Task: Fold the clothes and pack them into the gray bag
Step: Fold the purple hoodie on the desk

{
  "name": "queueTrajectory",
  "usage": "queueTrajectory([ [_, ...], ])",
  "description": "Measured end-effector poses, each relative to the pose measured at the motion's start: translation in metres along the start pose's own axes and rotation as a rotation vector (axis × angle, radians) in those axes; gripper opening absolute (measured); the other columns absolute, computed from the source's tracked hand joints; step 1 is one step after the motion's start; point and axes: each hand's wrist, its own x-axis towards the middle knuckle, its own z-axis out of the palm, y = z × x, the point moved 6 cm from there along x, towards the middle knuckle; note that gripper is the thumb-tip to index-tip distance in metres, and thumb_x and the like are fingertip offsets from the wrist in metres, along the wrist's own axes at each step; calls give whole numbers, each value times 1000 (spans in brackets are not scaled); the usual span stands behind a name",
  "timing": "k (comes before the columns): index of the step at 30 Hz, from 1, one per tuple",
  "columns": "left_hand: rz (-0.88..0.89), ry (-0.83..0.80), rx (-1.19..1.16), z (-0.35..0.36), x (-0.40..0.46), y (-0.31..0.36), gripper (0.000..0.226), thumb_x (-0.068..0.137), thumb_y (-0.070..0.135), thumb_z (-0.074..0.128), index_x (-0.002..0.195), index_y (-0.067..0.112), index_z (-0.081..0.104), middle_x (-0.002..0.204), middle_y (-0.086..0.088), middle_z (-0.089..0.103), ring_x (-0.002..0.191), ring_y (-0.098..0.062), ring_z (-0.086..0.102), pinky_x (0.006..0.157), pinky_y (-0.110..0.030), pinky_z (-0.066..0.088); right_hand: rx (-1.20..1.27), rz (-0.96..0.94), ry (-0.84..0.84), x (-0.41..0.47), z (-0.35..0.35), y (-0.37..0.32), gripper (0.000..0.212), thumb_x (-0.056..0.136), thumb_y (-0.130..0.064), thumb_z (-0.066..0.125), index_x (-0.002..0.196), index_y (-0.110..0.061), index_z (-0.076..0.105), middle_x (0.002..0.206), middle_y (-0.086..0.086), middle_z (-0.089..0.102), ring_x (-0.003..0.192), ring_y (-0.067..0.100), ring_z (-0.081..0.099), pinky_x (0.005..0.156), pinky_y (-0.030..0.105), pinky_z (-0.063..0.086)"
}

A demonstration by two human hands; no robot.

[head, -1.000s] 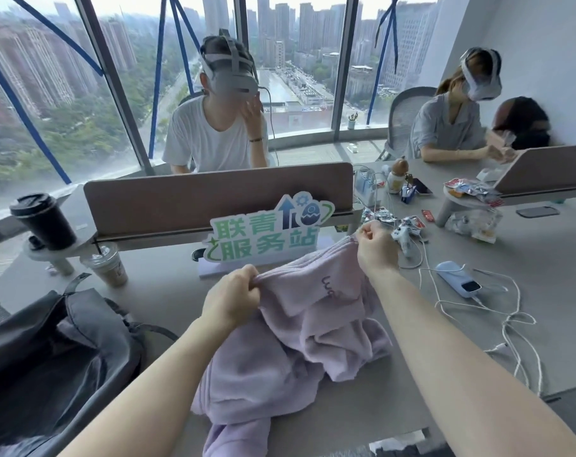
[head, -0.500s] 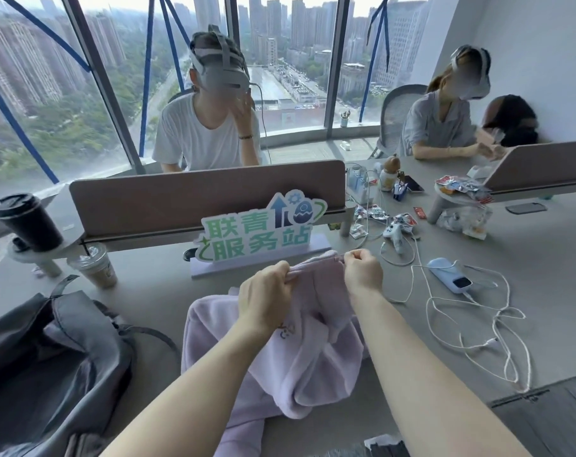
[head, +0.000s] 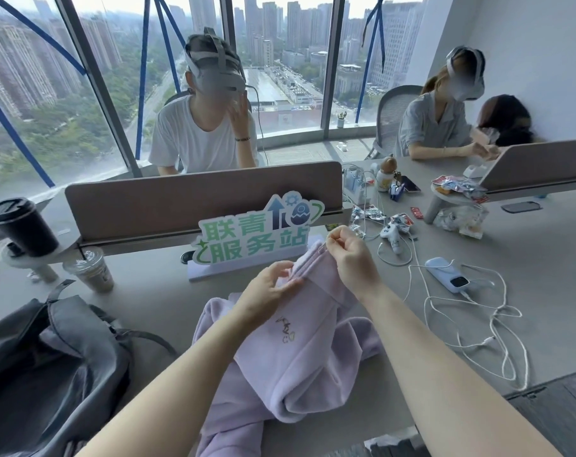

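A lilac fleece garment (head: 300, 351) with a small embroidered mark hangs in a bunch over the grey table's near edge. My right hand (head: 349, 255) pinches its ribbed hem at the top and holds it lifted. My left hand (head: 270, 288) holds the same hem lower left, fingers bent against the fabric. The gray bag (head: 49, 367) lies slumped and open at the near left of the table, apart from both hands.
A green-lettered sign (head: 257, 239) stands just behind the garment, before a brown divider (head: 201, 196). An iced drink cup (head: 90, 270) and black cup (head: 21, 225) sit left. White cables (head: 471, 328), a blue device (head: 448, 278) and snack wrappers lie right. Two people with headsets sit opposite.
My hands came together along the hem, then the right rose and moved slightly right. The garment's upper part has been gathered narrower and hangs more bunched.
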Motion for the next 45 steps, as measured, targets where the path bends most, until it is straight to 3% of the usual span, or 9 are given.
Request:
queueTrajectory([
  [5, 14, 104, 134, -2, 5, 4, 15, 83, 34, 64, 75, 21, 62, 68, 10, 58, 71, -15, 57, 67, -30, 41, -98, -4, -24, 13, -1, 5, 19, 98, -13, 52, 80, -16, 57, 69, -8, 54, 64, 4, 46, 65, 20, 38],
  [10, -128, -132, 319, 37, 0, -29, 13, 96, 31, 52, 96, 23, 62, 95, 0, 64, 98, -25, 62, 75, -31, 43, -425, 286, 23, 5, -11, 84, 21, 95, -19, 54, 115, -14, 59, 106, 6, 63, 97, 27, 59, 80, 29, 40],
  [16, -212, -80, 536, 22, 7, -57, 36, 94, 10, 40, 114, 20, 69, 123, -1, 67, 116, -22, 58, 93, -28, 46, -398, 514, 104, -50, -29, 167, 5, 86, -14, 55, 84, -18, 55, 87, 5, 63, 84, 30, 58, 69, 30, 38],
  [21, -182, 4, 746, 21, 35, -62, 39, 98, 20, 36, 125, 29, 62, 130, -3, 56, 119, -30, 50, 96, -40, 43, -469, 743, 16, -83, -36, 227, 16, 89, -27, 48, 74, -21, 53, 103, 3, 65, 85, 29, 57, 73, 29, 43],
  [27, -227, -261, 801, 45, 94, -88, 39, 97, 23, 37, 129, 26, 58, 135, -5, 53, 120, -29, 52, 94, -39, 46, -360, 1099, -13, -113, -25, 266, 72, 77, -58, 55, 127, -9, 42, 114, 13, 64, 101, 35, 63, 86, 44, 54],
  [34, -277, -691, 859, 73, 133, -117, 56, 98, 31, 48, 150, 27, 28, 140, -8, 52, 123, -28, 52, 99, -31, 40, -32, 811, 437, -78, -15, 239, 39, 74, -19, 66, 101, -40, 46, 103, -2, 65, 88, 22, 63, 82, 40, 52],
  [37, -363, -748, 944, 60, 126, -136, 60, 94, 21, 48, 151, 28, 28, 143, -8, 50, 126, -27, 50, 106, -33, 38, -122, 684, 402, -40, -19, 226, 58, 77, -13, 65, 119, -46, 42, 117, 1, 64, 99, 23, 63, 86, 38, 51],
  [40, -526, -807, 1041, 33, 117, -153, 52, 92, 25, 48, 143, 18, 44, 137, -7, 55, 122, -25, 54, 100, -32, 42, -166, 686, 321, -14, -15, 215, 65, 84, -12, 68, 141, -21, 39, 109, 2, 63, 97, 21, 60, 82, 28, 44],
  [45, -536, -653, 799, 8, 122, -143, 19, 88, 21, 50, 93, 11, 64, 78, -8, 65, 71, -27, 63, 60, -29, 52, -488, 844, -36, -11, 12, 219, 23, 86, -38, 60, 86, -16, 67, 93, 7, 69, 92, 30, 63, 78, 34, 47],
])
